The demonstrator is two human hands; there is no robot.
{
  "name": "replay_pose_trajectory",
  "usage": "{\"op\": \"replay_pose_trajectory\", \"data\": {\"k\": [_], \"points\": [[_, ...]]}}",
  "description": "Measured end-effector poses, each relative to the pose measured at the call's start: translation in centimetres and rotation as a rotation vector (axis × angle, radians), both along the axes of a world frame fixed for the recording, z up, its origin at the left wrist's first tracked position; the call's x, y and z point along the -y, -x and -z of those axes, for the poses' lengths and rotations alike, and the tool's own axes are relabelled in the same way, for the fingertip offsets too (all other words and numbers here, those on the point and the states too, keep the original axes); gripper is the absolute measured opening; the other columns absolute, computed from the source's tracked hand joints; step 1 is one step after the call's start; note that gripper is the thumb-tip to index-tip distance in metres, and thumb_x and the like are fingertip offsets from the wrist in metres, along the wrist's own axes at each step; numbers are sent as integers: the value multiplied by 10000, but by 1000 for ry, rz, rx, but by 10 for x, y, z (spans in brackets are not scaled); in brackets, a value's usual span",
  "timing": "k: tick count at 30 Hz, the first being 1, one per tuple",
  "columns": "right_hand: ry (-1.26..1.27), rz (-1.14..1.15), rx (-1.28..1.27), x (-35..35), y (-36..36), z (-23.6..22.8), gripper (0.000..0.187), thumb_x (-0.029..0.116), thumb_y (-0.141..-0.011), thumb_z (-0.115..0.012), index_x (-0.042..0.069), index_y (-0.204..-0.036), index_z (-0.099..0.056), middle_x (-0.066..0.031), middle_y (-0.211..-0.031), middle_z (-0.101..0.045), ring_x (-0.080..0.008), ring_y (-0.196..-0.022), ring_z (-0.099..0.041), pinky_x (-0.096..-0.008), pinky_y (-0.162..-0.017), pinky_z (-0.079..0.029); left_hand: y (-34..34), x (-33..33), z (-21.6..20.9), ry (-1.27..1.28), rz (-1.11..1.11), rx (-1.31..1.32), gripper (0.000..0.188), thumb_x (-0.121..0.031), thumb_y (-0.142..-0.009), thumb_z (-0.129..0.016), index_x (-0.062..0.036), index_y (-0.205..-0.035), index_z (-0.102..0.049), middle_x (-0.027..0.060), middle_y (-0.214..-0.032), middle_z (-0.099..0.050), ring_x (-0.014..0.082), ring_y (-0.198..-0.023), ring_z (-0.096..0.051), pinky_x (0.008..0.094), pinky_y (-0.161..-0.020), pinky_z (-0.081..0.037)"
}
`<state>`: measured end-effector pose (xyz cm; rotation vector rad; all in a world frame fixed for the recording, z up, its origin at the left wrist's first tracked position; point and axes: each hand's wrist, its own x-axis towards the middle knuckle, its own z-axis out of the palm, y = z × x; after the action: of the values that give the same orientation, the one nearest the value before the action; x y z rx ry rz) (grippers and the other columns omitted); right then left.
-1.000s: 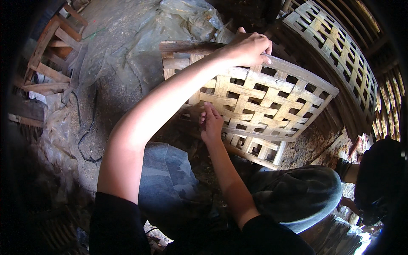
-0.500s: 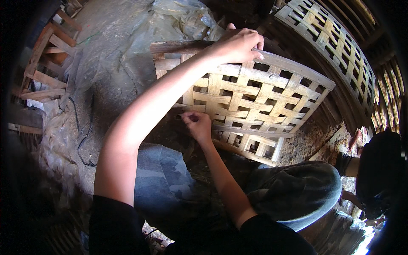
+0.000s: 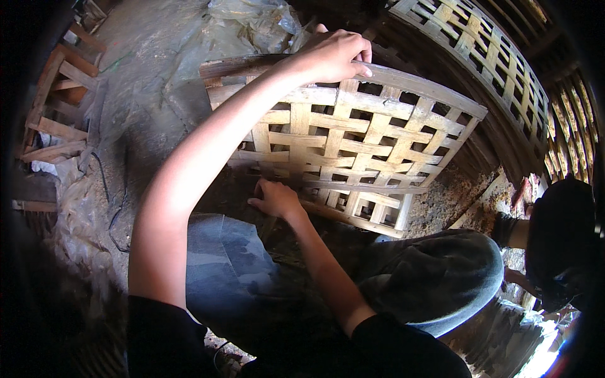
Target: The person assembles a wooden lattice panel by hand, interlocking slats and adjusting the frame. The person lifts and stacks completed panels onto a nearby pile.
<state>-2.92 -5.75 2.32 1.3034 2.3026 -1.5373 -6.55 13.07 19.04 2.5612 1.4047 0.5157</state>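
Observation:
A woven bamboo panel (image 3: 343, 146) with a wooden rim stands tilted in front of me, its pale strips crossing with square gaps. My left hand (image 3: 337, 57) reaches over its top rim and grips it, fingers bent over the wood. Below, my right hand (image 3: 276, 198) is by the left part of the panel's lower rim (image 3: 359, 188), in shadow. Its thumb and forefinger are apart, with the fingertips close to the rim; whether they touch it I cannot tell. A second woven piece (image 3: 372, 211) shows under the lower rim, mostly hidden behind the panel.
More woven panels (image 3: 472, 53) are stacked at the far right. A wooden frame (image 3: 60, 107) stands on the left, near a dark cord (image 3: 104, 189). Crumpled plastic sheeting (image 3: 252, 25) lies at the back. At right, another person's dark-clothed leg (image 3: 561, 246) is close to my knee (image 3: 441, 274).
The view has shifted a little, so the panel and my hands sit further left. My right hand's thumb and forefinger, earlier close together, have spread apart. My left hand keeps its grip.

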Motion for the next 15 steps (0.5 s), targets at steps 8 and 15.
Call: {"op": "replay_pose_trajectory", "data": {"k": [8, 15], "points": [[25, -304, -2, 7, -13, 19, 515, 376, -703, -743, 94, -1089, -552, -171, -1116, -596, -332, -1037, -568, -415, -871, -455, 2, 10, -10, -94, 5, 35, 260, -331, -797, -662, -106, -924, -630, 17, -866, -597, 162, -805, -566, 346, -849, -368], [281, 41, -285, -19, -44, 27, 503, 352, -757, -730, 86, -1137, -536, -139, -1032, -616, -251, -906, -613, -349, -755, -505, -1, 8, -6, -183, 26, 88, 236, -303, -788, -673, -100, -898, -625, 2, -823, -570, 143, -756, -532, 334, -831, -355]]}}
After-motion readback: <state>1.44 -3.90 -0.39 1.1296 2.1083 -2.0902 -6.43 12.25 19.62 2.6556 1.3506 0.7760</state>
